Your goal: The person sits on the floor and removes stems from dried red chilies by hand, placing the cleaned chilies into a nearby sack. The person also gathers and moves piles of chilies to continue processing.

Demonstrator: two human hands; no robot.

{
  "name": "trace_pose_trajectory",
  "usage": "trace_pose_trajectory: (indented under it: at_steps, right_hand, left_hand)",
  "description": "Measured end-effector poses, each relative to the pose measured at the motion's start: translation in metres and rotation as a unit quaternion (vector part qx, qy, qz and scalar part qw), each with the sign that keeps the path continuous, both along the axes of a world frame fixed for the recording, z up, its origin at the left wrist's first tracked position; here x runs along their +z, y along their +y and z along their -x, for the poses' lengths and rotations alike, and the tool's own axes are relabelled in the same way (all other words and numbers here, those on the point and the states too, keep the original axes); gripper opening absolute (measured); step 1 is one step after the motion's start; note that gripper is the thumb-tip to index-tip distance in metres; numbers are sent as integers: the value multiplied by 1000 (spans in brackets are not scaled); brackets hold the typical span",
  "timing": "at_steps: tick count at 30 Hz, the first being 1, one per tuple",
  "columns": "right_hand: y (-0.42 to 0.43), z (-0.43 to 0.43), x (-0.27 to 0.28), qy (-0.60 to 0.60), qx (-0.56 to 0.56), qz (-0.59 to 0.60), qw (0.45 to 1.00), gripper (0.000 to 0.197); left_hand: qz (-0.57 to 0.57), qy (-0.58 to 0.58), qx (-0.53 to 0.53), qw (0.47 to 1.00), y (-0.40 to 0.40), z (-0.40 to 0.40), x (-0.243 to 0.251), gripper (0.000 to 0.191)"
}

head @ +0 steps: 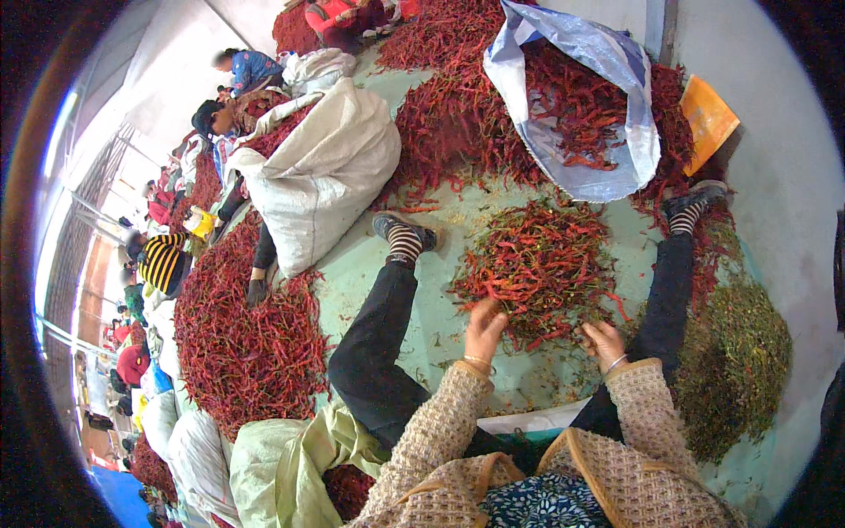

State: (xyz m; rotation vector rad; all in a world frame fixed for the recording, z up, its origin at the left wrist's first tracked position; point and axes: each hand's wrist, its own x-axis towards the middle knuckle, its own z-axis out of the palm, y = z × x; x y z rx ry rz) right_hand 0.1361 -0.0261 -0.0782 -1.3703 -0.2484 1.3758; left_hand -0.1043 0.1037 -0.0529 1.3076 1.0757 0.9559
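A loose heap of dried red chillies (538, 264) with green-brown stems lies on the pale green floor (432, 310) between the outstretched legs. At the near left edge of this heap is my left hand (485, 332), its fingers bent towards the chillies. Whether it grips one is too blurred to tell. My right hand (603, 343) is low by the heap's near right edge, thumb and fingers close together beside some stem bits. Anything pinched there is too small to make out.
An open white-and-blue woven sack (634, 168) with chillies inside lies beyond the heap. Stem waste (739, 363) is piled right, near the wall. A full white sack (330, 165) and another chilli pile (247, 330) are left. Several people sit farther left. An orange board (706, 122) leans at the back.
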Motion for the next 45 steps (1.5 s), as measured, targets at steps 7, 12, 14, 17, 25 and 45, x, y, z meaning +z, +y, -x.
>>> trace_pose_trajectory:
  at_steps: [7, 12, 14, 17, 25, 45]
  right_hand:
    - [-4, 56, 44, 99, 95, -36, 990, 24]
    - [-5, 55, 43, 134, 81, -51, 986, 19]
    - [-3, 54, 41, 138, 67, -55, 987, 15]
    - [-1, 50, 33, 90, 96, -54, 990, 13]
    - [12, 46, 26, 107, 116, -33, 987, 31]
    - [26, 31, 7, 164, 254, 176, 937, 31]
  left_hand:
    - [260, -115, -154, 946, -80, -36, 20, 46]
    - [327, -166, -144, 919, -85, -42, 30, 44]
    - [334, -153, -156, 917, -79, -41, 21, 41]
    - [281, -58, -184, 940, -47, -29, -19, 36]
    - [-31, 376, -160, 912, 162, -3, -3, 33]
    - [-92, 832, -61, 543, 400, -11, -72, 28]
